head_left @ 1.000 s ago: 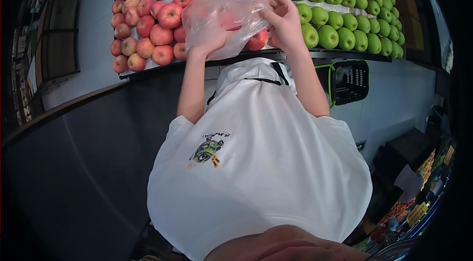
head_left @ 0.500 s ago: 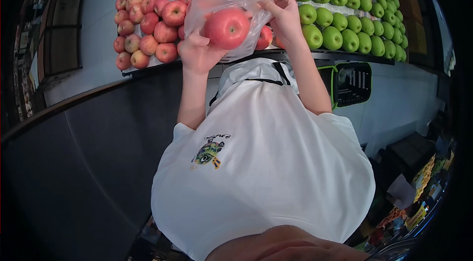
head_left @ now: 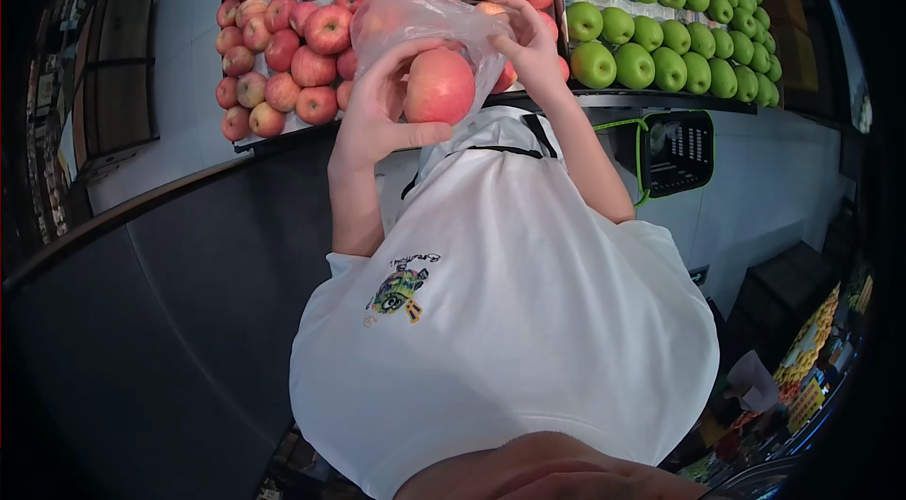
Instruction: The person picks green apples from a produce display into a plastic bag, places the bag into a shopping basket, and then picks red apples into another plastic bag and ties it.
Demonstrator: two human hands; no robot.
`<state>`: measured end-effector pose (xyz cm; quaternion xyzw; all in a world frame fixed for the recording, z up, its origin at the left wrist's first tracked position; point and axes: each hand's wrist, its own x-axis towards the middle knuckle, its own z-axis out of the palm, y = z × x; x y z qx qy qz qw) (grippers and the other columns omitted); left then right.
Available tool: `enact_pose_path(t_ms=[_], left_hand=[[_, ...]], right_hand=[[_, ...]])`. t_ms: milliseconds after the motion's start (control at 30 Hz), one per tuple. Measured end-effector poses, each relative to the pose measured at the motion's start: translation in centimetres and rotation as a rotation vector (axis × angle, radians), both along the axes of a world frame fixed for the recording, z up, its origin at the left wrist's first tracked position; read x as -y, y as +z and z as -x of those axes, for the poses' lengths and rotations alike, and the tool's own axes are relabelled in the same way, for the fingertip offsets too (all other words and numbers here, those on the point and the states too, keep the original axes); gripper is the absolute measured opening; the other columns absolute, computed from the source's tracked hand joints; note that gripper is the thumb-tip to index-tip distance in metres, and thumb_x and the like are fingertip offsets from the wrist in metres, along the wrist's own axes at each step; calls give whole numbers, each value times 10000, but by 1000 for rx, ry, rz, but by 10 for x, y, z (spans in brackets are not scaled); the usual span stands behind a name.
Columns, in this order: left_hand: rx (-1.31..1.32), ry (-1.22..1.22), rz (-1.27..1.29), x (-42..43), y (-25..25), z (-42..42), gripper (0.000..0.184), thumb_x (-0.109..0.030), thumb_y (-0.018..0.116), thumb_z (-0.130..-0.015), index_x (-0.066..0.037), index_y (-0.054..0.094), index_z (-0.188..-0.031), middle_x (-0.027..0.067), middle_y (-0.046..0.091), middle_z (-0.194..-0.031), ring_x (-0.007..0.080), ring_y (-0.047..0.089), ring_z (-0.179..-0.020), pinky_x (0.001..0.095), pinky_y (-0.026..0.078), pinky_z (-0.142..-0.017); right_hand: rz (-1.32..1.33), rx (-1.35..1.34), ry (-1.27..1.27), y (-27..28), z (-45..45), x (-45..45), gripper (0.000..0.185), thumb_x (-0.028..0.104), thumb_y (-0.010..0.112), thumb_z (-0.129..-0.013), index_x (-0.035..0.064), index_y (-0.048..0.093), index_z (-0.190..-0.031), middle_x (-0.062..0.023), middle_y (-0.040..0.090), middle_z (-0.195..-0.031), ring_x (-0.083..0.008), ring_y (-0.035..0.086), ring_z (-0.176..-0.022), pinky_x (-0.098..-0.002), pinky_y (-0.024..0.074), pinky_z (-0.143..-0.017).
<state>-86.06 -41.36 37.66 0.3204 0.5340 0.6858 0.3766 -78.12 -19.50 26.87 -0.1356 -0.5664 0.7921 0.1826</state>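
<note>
Head view: the left hand (head_left: 377, 113), half-curled, grips a red apple (head_left: 440, 87) in front of a clear plastic bag (head_left: 425, 17). The right hand (head_left: 530, 47), loosely closed, holds the bag's edge. Red apples (head_left: 312, 66) and green apples (head_left: 634, 65) lie in rows beyond.

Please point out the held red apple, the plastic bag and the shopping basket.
Held red apple (head_left: 441, 87), head view: middle.
Plastic bag (head_left: 429, 17), head view: upper part.
Shopping basket (head_left: 692, 146), head view: slotted panel.

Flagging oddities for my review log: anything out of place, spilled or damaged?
Nothing stands out. The left hand grips a round red apple, the right hand a translucent plastic bag; round green apples sit in rows.
</note>
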Motion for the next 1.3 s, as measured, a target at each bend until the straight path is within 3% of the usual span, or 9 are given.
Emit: enact_pose_path(t_ms=[200, 267, 367, 667, 933, 1067, 1133, 1200, 1300], left_hand=[[-774, 316, 253, -6, 22, -6, 856, -110, 916, -549, -62, 557, -1324, 109, 619, -1245, 261, 597, -1165, 404, 483, -1003], [-823, 309, 294, -9, 20, -6, 859, -121, 910, -546, -73, 556, -1327, 112, 625, -1237, 280, 603, -1148, 412, 482, -998], [-885, 305, 348, -13, 9, -8, 856, -148, 903, -554, -85, 552, -1333, 109, 633, -1235, 305, 615, -1113, 423, 478, -994], [-964, 270, 348, -30, 3, -20, 836, -221, 863, -591, -104, 542, -1354, 109, 622, -1298, 299, 589, -1144, 433, 435, -1011], [-1048, 305, 242, -33, -3, -19, 933, -220, 905, -588, -90, 458, -1396, 121, 534, -1378, 317, 544, -1208, 455, 432, -1047], [-686, 483, -25, -19, -24, -11, 899, -249, 968, -570, -63, 449, -1280, 134, 541, -1264, 318, 576, -1184, 405, 509, -960], [-761, 552, 18, -3, -31, -1, 825, -206, 970, -585, -69, 433, -1196, 125, 523, -1157, 284, 592, -1110, 376, 537, -848], [-1031, 597, 132, 11, -31, 3, 763, -176, 960, -600, -78, 451, -1160, 116, 519, -1111, 260, 589, -991, 374, 517, -794], [-1158, 690, 192, 17, -32, -3, 692, -126, 943, -620, -87, 457, -1111, 96, 508, -1053, 234, 550, -917, 352, 476, -771]], right_hand=[[-425, 173, 249, 23, -14, 4, 535, -23, 584, -856, 65, 493, -1376, -64, 588, -1154, -143, 573, -1004, -288, 485, -898], [-814, -14, 107, 28, -14, 8, 524, 0, 573, -853, 65, 511, -1370, -111, 548, -1225, -206, 552, -1098, -321, 459, -948], [-976, -204, -49, 46, -19, 10, 493, 57, 561, -865, 42, 526, -1356, -148, 513, -1275, -280, 507, -1188, -361, 417, -1016], [-731, -185, 212, 73, -33, 35, 621, 287, 652, -931, 20, 398, -1432, -185, 453, -1385, -334, 434, -1299, -441, 367, -1088], [-310, 33, 349, 66, -20, 21, 918, 234, 871, -709, 69, 384, -1469, -116, 572, -1249, -207, 609, -1056, -358, 502, -948], [-236, -31, 274, 76, -9, -12, 760, 205, 828, -753, 91, 449, -1402, -123, 597, -1218, -189, 605, -1082, -359, 508, -940], [-27, -103, 184, 72, 5, -33, 673, 224, 786, -813, 86, 451, -1381, -140, 611, -1195, -200, 604, -1094, -361, 505, -943], [-39, 10, 22, 56, 34, -58, 620, 249, 752, -859, 74, 450, -1371, -159, 618, -1175, -216, 609, -1083, -369, 505, -941], [-625, 161, -191, 48, 78, -75, 765, 374, 815, -761, 58, 464, -1364, -193, 621, -1160, -262, 622, -1066, -395, 507, -917]])
